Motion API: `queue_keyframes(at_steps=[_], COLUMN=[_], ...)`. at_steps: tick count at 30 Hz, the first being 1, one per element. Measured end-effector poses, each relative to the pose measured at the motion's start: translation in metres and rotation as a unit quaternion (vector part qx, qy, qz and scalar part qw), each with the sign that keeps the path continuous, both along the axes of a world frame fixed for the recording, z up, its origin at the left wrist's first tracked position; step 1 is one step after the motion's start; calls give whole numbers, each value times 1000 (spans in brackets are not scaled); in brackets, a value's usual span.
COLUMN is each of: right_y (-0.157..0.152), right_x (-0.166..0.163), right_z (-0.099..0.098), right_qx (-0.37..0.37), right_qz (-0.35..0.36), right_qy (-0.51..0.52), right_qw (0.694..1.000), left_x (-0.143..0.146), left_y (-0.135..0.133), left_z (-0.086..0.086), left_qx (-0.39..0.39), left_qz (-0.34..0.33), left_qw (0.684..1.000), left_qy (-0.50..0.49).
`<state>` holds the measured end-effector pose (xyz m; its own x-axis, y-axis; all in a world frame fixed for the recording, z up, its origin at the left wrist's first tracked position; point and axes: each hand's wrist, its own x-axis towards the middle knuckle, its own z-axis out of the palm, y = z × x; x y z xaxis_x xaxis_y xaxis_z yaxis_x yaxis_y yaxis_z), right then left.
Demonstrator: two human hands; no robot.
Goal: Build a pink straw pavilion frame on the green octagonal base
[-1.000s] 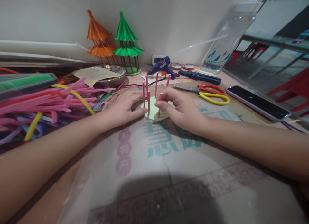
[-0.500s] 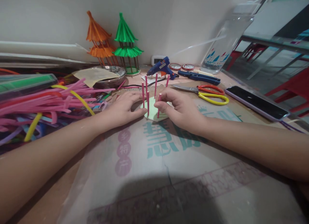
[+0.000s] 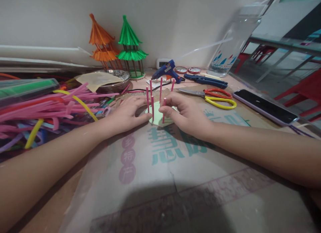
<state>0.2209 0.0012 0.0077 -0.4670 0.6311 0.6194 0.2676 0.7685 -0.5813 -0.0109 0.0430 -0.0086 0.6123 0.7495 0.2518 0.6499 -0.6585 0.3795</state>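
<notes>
Several thin pink sticks (image 3: 152,107) stand upright on a pale green, flat-sided base (image 3: 157,118) in the middle of the work surface. My right hand (image 3: 185,114) is closed at the right side of the base, thumb and forefinger pinching the near right stick (image 3: 163,116). On the other side, my left hand (image 3: 127,111) lies low with thumb and fingers apart, its thumb tip at the base's left edge beside the sticks. The far fingertips of my left hand are partly hidden behind the sticks.
A pile of pink pipe cleaners (image 3: 67,102) lies left. Behind stand orange (image 3: 101,39) and green (image 3: 130,39) pagoda models, a metal dish (image 3: 122,80) and a blue glue gun (image 3: 167,71). Scissors (image 3: 218,98), a phone (image 3: 265,106) and a bottle (image 3: 230,42) are right.
The whole view has shifted very slightly. Both hands keep their places at the base, and the right fingers stay on the same stick.
</notes>
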Motion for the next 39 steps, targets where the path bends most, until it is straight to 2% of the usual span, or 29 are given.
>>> queue_keyframes(at_steps=[18, 23, 27, 29, 39], right_y=[-2, -4, -6, -6, -6], right_x=[1, 7, 10, 10, 2], right_z=[0, -1, 1, 2, 4], right_qx=[-47, 11, 86, 90, -52], right_qz=[-28, -9, -14, -17, -46], right_qy=[3, 36, 9, 1, -49], right_qw=[999, 999, 996, 996, 996], left_x=[1, 0, 0, 0, 0], left_y=[-3, -3, -2, -1, -4], left_z=[3, 0, -2, -2, 2], left_qx=[0, 4, 8, 7, -9], left_qz=[2, 14, 15, 14, 4], left_qw=[1000, 1000, 1000, 1000, 1000], left_qy=[6, -1, 0, -2, 2])
